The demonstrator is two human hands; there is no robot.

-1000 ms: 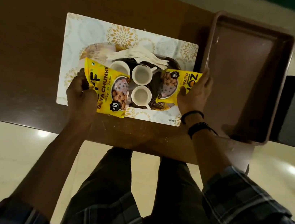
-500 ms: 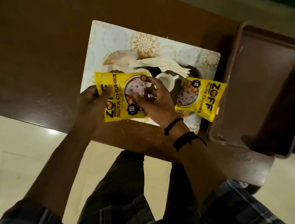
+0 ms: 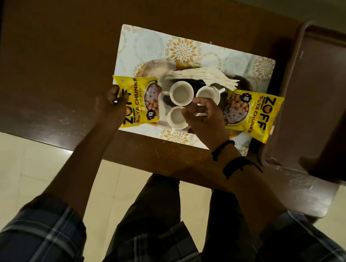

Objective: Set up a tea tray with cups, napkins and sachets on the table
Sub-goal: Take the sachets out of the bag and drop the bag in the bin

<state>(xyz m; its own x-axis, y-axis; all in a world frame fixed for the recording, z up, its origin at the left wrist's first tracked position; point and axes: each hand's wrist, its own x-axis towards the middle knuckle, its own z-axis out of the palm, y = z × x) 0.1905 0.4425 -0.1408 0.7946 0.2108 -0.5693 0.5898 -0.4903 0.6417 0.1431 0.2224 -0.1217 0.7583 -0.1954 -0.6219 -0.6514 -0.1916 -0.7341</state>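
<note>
Three white cups stand close together on a dark plate [image 3: 196, 82] set on a flower-patterned mat [image 3: 144, 46]: a far cup [image 3: 181, 93], a right cup [image 3: 208, 95] and a near cup [image 3: 176, 119]. White napkins [image 3: 204, 75] lie fanned behind them. My left hand [image 3: 108, 105] grips the edge of a yellow sachet [image 3: 139, 104] left of the cups. My right hand [image 3: 204, 117] hovers over the cups, its fingertips pinched at the near cup's rim. A second yellow sachet [image 3: 254, 115] lies free to the right.
An empty brown tray [image 3: 329, 97] sits on the right end of the dark wooden table [image 3: 59, 69], overhanging its near edge. A pale crinkled item [image 3: 154, 68] lies behind the left sachet. The table's near edge runs just below the mat.
My right hand let go of the right sachet and moved left onto the cups, then drew back to the near cup. The left hand keeps its hold on the left sachet.
</note>
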